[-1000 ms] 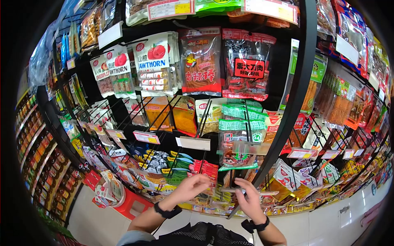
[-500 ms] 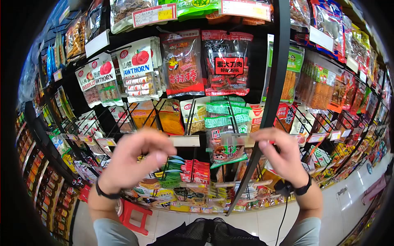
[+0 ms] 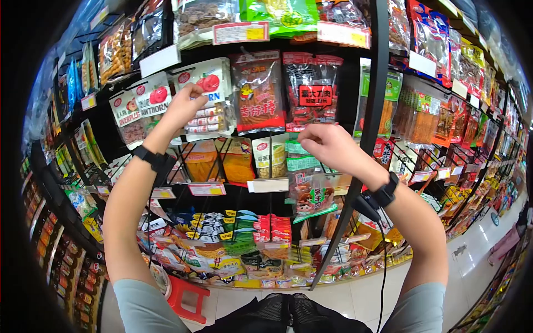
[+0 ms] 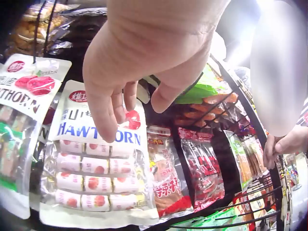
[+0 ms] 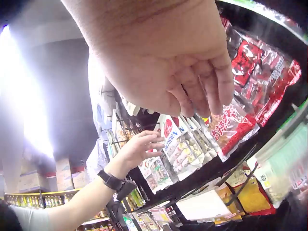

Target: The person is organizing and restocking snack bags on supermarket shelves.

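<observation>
My left hand (image 3: 186,106) is raised in front of the white hawthorn packet (image 3: 206,119), fingers bent loosely and nothing held. The left wrist view has the hand (image 4: 144,62) over the upper part of that packet (image 4: 91,183); whether the fingertips touch it I cannot tell. My right hand (image 3: 330,145), also holding nothing, hovers just below the dark-and-red packet (image 3: 312,94) and above the green-and-clear packets (image 3: 312,191). Between the hands hangs a red stick-snack packet (image 3: 259,94). From the right wrist, the right hand (image 5: 168,62) shows relaxed fingers near the red packets.
A black upright post (image 3: 379,72) stands right of the packets. Metal hooks and price tags (image 3: 268,185) jut out below them. More bagged snacks fill the lower rows, and a red stool (image 3: 187,297) stands on the floor. A cable hangs from the right wrist.
Both hands have risen from low at the shelf. The left has gone up to the hawthorn packet, the right up and left to below the dark-and-red packet. The head view has shifted.
</observation>
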A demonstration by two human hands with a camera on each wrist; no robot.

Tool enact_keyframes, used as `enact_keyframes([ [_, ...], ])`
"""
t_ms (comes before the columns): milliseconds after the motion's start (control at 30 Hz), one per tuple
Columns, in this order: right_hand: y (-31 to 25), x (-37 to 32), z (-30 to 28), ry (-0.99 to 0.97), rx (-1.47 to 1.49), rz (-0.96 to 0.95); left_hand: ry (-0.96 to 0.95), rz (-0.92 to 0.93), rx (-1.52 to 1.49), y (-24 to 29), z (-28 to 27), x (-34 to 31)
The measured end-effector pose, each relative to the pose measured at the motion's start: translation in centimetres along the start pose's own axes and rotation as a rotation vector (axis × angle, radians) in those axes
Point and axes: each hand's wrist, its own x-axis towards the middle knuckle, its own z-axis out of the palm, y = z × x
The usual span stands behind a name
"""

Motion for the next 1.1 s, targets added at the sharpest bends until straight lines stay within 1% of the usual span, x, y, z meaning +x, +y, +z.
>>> enact_keyframes([
  [33,-0.2,1.4,0.7,-0.011,0.009,0.015,0.013,-0.005,-0.007,0.2,-0.4,0.1],
  [67,0.1,2.9,1.4,-0.003,-0.006,0.007,-0.006,-0.053,-0.014,0.5,-0.4,0.3],
  [133,1.4,6.1,2.9,0.016,-0.032,-0.007,-0.048,0.039,-0.023,0.6,0.4,0.6],
  [200,2.9,9.0,3.6,0.027,-0.039,0.107,-0.115,0.028,-0.016,-0.2,1.4,1.3],
  [233,3.4,10.2,3.6,0.033,-0.059,0.138,-0.151,-0.058,-0.037,0.5,1.8,1.0],
  [267,5.6,11.8,4.3,0.071,-0.024,0.175,-0.2,-0.096,-0.039,1.0,2.0,1.0],
  [367,4.7,13.0,4.2,0.081,0.075,0.351,-0.196,-0.04,-0.097,0.7,4.0,1.6],
  [400,3.7,13.1,4.2,0.074,0.096,0.391,-0.236,-0.15,-0.126,2.1,4.1,1.2],
  [433,3.1,13.1,4.2,0.064,0.116,0.432,-0.237,-0.112,-0.111,2.2,4.6,1.4],
  [467,3.5,13.5,4.6,0.102,0.123,0.41,-0.237,-0.078,-0.097,2.1,5.1,1.5],
  [533,5.7,14.8,6.0,0.176,0.135,0.362,-0.256,-0.107,-0.075,1.7,5.9,1.9],
  [633,7.8,15.9,7.3,0.267,0.023,0.273,-0.266,-0.138,-0.059,1.3,6.2,2.2],
  [667,8.5,16.0,7.4,0.241,0.055,0.282,-0.269,-0.146,-0.056,1.1,6.3,2.2],
  [733,7.8,15.4,7.2,0.19,0.12,0.307,-0.308,-0.159,-0.07,0.4,6.2,2.3],
  [833,6.5,14.6,6.2,0.143,0.211,0.445,-0.348,-0.191,-0.076,0.6,5.9,2.1],
  [933,6.6,14.5,5.8,0.068,0.172,0.393,-0.361,-0.223,-0.082,0.6,6.2,2.3],
  [967,10.0,15.8,6.9,0.124,0.012,0.287,-0.35,-0.218,-0.072,0.4,6.3,2.3],
  [1000,9.6,15.5,6.6,0.099,0.021,0.272,-0.349,-0.203,-0.069,0.3,6.6,2.6],
  [1067,11.4,16.5,7.4,0.076,-0.059,0.291,-0.378,-0.207,-0.038,0.3,7.0,3.0],
  [1100,12.8,17.1,8.0,0.115,-0.104,0.249,-0.381,-0.194,-0.054,0.8,7.1,2.8],
])
